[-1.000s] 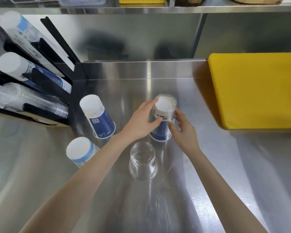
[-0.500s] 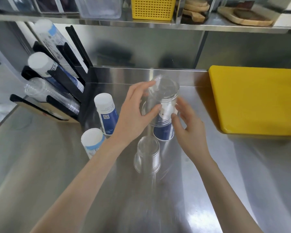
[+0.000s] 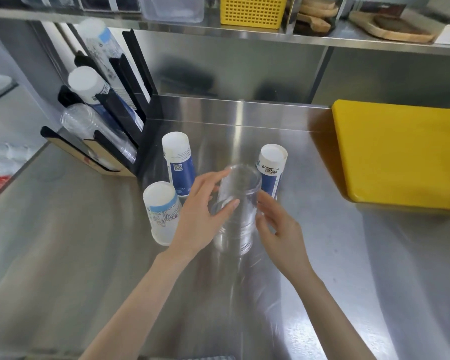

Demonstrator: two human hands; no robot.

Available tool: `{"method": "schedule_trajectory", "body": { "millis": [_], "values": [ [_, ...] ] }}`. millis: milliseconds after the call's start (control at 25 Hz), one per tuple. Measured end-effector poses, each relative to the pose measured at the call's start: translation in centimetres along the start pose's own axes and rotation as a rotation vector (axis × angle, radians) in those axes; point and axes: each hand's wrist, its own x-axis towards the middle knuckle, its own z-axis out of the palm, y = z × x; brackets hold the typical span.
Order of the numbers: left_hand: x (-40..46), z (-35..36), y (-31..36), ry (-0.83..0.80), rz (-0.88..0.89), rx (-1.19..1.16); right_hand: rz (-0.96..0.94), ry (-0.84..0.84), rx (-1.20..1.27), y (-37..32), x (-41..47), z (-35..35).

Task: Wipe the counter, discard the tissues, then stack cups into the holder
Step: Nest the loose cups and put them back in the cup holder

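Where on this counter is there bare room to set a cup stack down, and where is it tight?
Bare steel lies between the right hand and the yellow board, along the near counter edge, and left in front of the holder. It is crowded around the clear cups in the left hand, ringed by three paper cups.

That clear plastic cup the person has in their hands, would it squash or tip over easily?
Probably both. The clear plastic cup looks thin-walled, so the left hand could likely dent it by squeezing. It seems very light, and it is going upside down over another clear cup, so the tall stack could topple if nudged.
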Motion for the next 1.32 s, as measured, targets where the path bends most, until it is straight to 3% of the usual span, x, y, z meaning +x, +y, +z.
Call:
{"method": "schedule_trajectory", "body": {
  "millis": [280,600,920,1080,1320],
  "values": [
    [-2.0,2.1,-4.7,-0.055,-0.148,0.030,0.154,-0.080,-0.016,3.2,-0.5,1.8],
    [-1.8,2.4,-5.4,-0.102,-0.140,0.096,0.187,-0.111,0.010,4.3,-0.6,1.8],
    [4.5,3.2,-3.2,-0.109,-0.192,0.033,0.185,0.048,-0.016,4.8,3.8,-1.1],
    [9.7,4.5,-3.3,-0.261,-0.365,0.068,0.161,0.117,-0.069,5.0,7.7,-2.9],
    [13.2,7.1,-4.7,-0.541,-0.345,0.262,0.194,0.076,-0.139,6.5,12.2,-3.7]
  ]
}}
